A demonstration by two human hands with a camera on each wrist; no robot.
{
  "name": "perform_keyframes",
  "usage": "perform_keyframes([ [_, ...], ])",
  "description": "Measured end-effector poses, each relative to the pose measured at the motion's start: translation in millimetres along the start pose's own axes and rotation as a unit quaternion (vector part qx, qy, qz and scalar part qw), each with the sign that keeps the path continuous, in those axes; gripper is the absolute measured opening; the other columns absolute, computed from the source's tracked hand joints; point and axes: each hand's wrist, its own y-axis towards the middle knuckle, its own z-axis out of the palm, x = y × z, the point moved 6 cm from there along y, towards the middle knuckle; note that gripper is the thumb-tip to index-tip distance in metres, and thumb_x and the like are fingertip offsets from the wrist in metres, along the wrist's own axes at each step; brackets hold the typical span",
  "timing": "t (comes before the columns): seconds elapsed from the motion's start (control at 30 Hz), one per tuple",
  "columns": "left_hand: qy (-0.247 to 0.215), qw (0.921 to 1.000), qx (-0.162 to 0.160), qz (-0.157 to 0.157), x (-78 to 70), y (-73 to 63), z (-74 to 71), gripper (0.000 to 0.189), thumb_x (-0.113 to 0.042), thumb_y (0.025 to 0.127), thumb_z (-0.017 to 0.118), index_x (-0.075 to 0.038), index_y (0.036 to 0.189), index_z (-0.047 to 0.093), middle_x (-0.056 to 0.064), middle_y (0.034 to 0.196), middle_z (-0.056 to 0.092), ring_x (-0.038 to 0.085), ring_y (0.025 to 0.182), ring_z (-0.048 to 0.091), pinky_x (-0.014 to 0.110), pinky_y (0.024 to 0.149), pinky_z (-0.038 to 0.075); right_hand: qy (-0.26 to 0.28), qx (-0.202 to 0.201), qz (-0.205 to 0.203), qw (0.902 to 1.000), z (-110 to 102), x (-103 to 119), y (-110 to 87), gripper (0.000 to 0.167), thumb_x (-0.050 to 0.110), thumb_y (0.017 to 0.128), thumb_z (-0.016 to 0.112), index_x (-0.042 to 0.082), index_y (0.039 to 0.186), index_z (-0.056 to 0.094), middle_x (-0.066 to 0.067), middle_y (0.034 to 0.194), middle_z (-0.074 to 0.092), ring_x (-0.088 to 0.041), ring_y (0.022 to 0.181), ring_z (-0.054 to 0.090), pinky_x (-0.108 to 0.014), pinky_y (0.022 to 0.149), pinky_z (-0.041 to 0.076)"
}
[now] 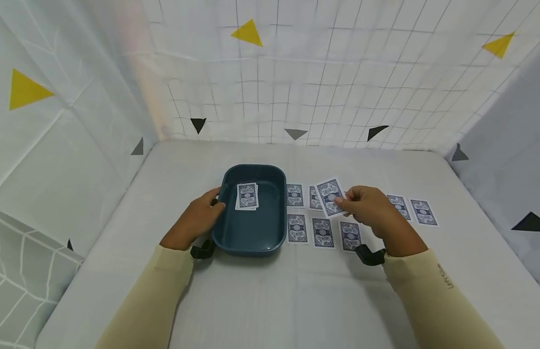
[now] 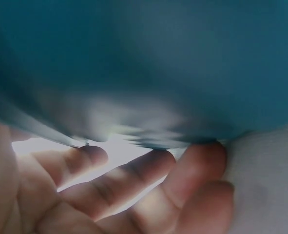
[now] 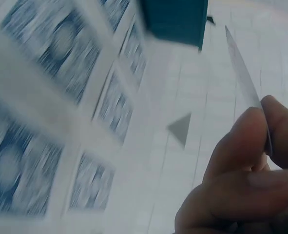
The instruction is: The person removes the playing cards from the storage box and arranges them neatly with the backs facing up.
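Note:
In the head view, my right hand (image 1: 374,211) pinches a blue-backed playing card (image 1: 328,194) between thumb and fingers, held over the laid-out cards. The right wrist view shows that card (image 3: 243,73) nearly edge-on. My left hand (image 1: 196,218) holds the left side of a dark teal tray (image 1: 252,242), its thumb over the rim. Seen from the left wrist, the fingers (image 2: 129,180) lie against the tray's outer wall (image 2: 182,63). A small stack of cards (image 1: 247,196) lies back up inside the tray.
Right of the tray, cards lie back up in two rows; the front row has three cards, including one in its middle (image 1: 323,232). Two cards of the back row, one of them at its far end (image 1: 424,212), lie beyond my right hand. White sheeting (image 1: 340,87) surrounds the table.

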Motion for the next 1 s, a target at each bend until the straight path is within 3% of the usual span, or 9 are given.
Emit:
perform_keyframes([
  [0.37, -0.001, 1.0, 0.004, -0.002, -2.8, 0.4, -1.7, 0.065, -0.036, 0.108, 0.041, -0.021, 0.171, 0.03, 0.017, 0.16, 0.049, 0.038, 0.146, 0.045, 0.064, 0.12, 0.034, 0.003, -0.012, 0.029, 0.9995, -27.9, -53.9, -17.6, 0.041, 0.045, 0.107, 0.063, 0.005, 0.101, 0.059, -0.01, 0.094, 0.062, -0.021, 0.07, 0.047, -0.043, 0.069, 0.041],
  [0.63, -0.001, 0.9999, 0.011, -0.002, 0.0, 2.1, -0.6, 0.065, -0.036, 0.11, 0.041, -0.023, 0.172, 0.028, 0.016, 0.163, 0.046, 0.039, 0.15, 0.042, 0.064, 0.12, 0.033, -0.002, -0.018, 0.071, 0.9973, -34.8, -85.1, -29.7, 0.043, 0.046, 0.107, 0.063, 0.003, 0.101, 0.062, -0.008, 0.082, 0.057, -0.021, 0.071, 0.046, -0.041, 0.067, 0.037],
  [0.77, 0.001, 0.9999, 0.011, -0.004, 0.4, 2.9, 0.2, 0.064, -0.036, 0.111, 0.04, -0.023, 0.172, 0.026, 0.017, 0.164, 0.045, 0.04, 0.15, 0.042, 0.065, 0.119, 0.034, -0.012, -0.021, 0.093, 0.9954, -37.7, -103.1, -34.7, 0.044, 0.046, 0.106, 0.064, 0.002, 0.104, 0.063, -0.01, 0.088, 0.059, -0.024, 0.079, 0.05, -0.042, 0.069, 0.038],
  [1.0, 0.0, 0.9999, 0.013, -0.005, 0.9, 2.8, 1.6, 0.064, -0.037, 0.111, 0.04, -0.022, 0.172, 0.027, 0.018, 0.164, 0.046, 0.041, 0.149, 0.044, 0.065, 0.118, 0.036, -0.023, -0.029, 0.108, 0.9935, -34.1, -123.9, -42.1, 0.041, 0.043, 0.106, 0.064, 0.002, 0.099, 0.064, -0.008, 0.082, 0.054, -0.024, 0.079, 0.05, -0.039, 0.068, 0.038],
])
